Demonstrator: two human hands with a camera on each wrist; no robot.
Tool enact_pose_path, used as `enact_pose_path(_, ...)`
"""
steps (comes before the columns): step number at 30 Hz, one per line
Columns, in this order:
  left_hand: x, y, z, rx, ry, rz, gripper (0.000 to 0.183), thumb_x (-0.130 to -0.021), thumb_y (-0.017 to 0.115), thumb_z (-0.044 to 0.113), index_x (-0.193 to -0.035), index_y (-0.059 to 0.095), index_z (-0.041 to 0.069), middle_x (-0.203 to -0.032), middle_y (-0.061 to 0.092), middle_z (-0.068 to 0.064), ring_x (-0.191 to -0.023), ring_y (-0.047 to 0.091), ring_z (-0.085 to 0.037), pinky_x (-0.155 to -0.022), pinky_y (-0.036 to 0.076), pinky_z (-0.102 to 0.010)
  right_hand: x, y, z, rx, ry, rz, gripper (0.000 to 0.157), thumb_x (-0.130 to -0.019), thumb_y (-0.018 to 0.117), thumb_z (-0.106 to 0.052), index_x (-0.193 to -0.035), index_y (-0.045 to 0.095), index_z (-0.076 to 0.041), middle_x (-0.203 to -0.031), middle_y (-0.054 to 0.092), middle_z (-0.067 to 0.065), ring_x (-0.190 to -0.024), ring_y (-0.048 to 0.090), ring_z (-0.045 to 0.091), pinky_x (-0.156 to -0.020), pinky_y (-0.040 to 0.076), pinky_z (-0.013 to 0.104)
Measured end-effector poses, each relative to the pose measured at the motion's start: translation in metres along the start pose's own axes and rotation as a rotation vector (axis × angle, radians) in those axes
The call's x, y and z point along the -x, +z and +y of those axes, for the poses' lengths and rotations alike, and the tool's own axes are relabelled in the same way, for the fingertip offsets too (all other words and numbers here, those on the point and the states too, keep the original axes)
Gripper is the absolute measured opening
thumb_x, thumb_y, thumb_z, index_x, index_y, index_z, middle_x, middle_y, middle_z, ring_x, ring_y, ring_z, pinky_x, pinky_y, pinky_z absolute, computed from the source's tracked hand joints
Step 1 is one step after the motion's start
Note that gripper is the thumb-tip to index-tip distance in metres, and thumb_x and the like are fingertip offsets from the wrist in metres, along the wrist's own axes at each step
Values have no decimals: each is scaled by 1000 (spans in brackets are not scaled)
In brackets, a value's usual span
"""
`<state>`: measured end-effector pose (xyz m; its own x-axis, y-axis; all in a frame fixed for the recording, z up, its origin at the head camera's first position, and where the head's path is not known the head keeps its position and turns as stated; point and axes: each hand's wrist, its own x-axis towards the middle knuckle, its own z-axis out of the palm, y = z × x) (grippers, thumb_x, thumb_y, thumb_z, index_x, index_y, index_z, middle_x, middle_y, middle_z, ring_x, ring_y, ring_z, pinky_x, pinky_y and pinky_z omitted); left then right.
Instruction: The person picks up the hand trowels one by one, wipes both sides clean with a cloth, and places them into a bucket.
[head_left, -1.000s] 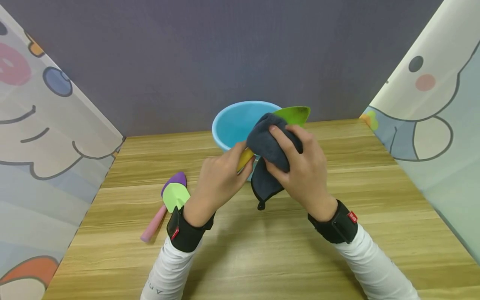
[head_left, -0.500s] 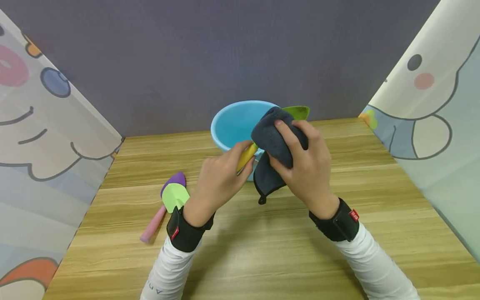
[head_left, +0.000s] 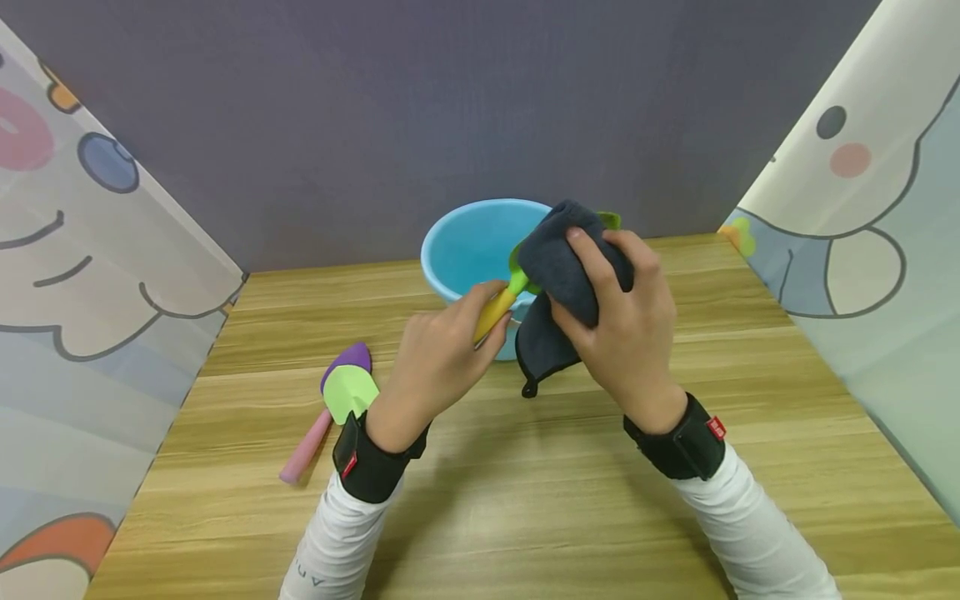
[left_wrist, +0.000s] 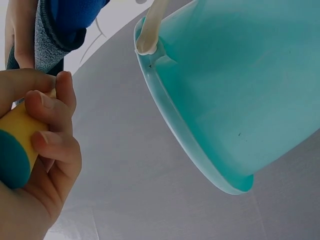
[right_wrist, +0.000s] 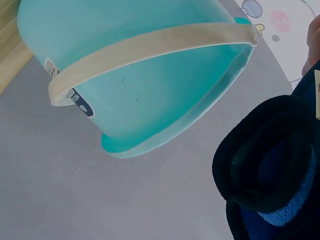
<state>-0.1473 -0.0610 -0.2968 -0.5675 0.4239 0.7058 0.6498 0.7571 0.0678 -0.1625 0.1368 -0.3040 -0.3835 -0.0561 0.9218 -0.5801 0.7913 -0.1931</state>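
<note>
Seeing the cloth [head_left: 557,275], clutched in the right hand [head_left: 626,325], now further up the trowel [head_left: 519,280] near the bucket [head_left: 465,242]; left hand [head_left: 438,354] pinches the yellow handle [head_left: 495,315]. I reckon this wipe's nearing the tip [head_left: 612,220].

Apparently a screened-off booth: cartoon-printed side panels [head_left: 877,225], grey backdrop [head_left: 465,108], wood-grain tabletop [head_left: 540,508].

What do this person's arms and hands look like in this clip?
The left hand and right hand are ungloved. The left sleeve and right sleeve are white and wrinkled; the left has small grey lettering. Each wrist wears a black band with a small red tag, its print unreadable. No cables show.
</note>
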Motion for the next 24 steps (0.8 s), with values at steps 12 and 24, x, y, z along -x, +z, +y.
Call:
enact_pose_path(12,0,-3,1,-9,9,17,33,-86,65,18,-115,64,3,-75,77,-8,-36,39,-14,-31,32,-30,0,-1,0,5,17,39,51,-82,70,-26,-130,57,-14,-120,48,28,-104,53,41,-82,51,59)
enact_pose_path(24,1,-5,0,-34,15,24,32,-86,65,17,-114,65,3,-76,77,-7,-37,41,-13,-31,34,-30,0,-3,3,26,46,39,52,-83,69,-28,-131,55,-15,-122,47,27,-104,54,42,-81,52,60)
